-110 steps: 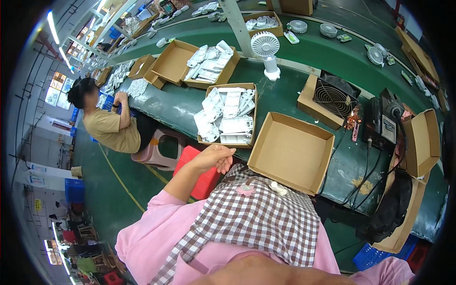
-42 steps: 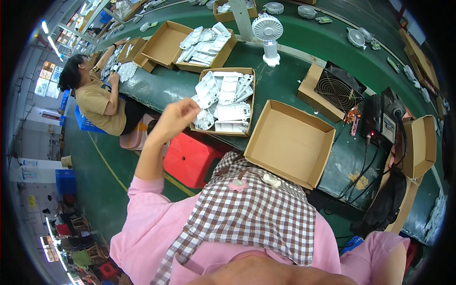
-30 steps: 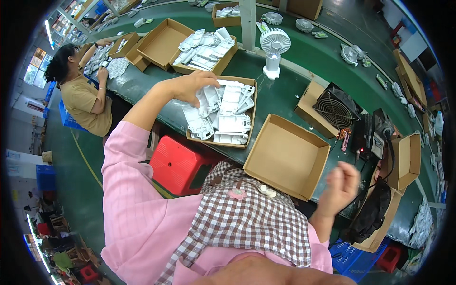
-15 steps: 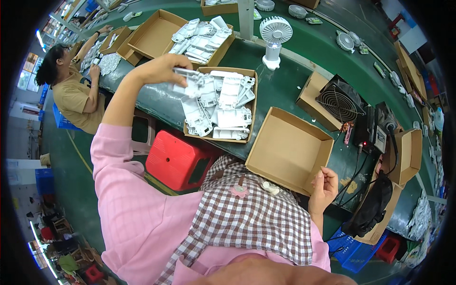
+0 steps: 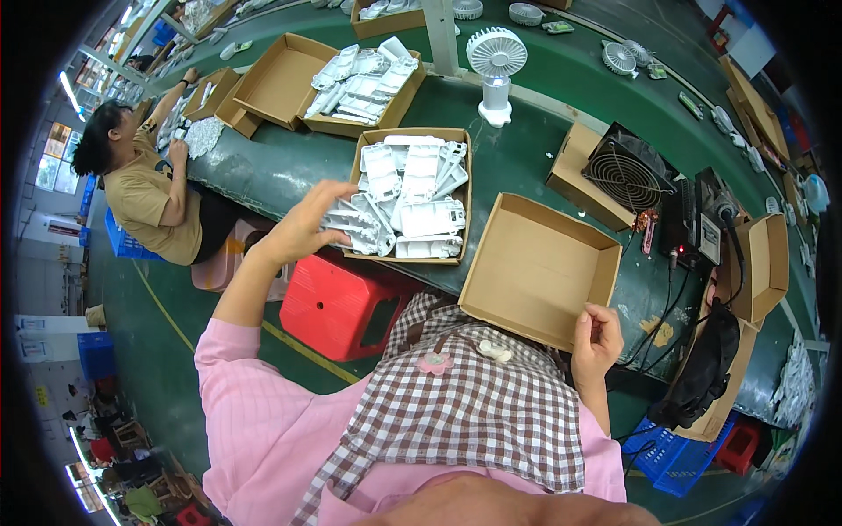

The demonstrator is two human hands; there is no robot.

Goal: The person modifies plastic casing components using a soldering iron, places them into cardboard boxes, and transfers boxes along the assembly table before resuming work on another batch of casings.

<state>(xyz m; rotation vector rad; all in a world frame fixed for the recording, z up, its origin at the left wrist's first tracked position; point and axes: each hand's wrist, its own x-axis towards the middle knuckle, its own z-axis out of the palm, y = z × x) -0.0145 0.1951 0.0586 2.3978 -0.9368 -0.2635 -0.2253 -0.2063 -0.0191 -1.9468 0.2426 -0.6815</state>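
Directions are taken from the middle of the empty cardboard box (image 5: 537, 263), whose inside is left open from above. At twelve, a broad passage is offered over bare green tabletop (image 5: 517, 158), flanked at half past eleven by the white handheld fan (image 5: 496, 54). At ten, only a narrow strip is left before the box of white parts (image 5: 467, 197), whose left side is occupied by the left hand (image 5: 311, 223). Reach is obstructed at one by a carton (image 5: 586, 195) and the black grilled fan (image 5: 618, 171), at two by the black power unit (image 5: 687, 219), toward four by cables (image 5: 669, 285). At five, the rim is blocked by the right hand (image 5: 596, 344).
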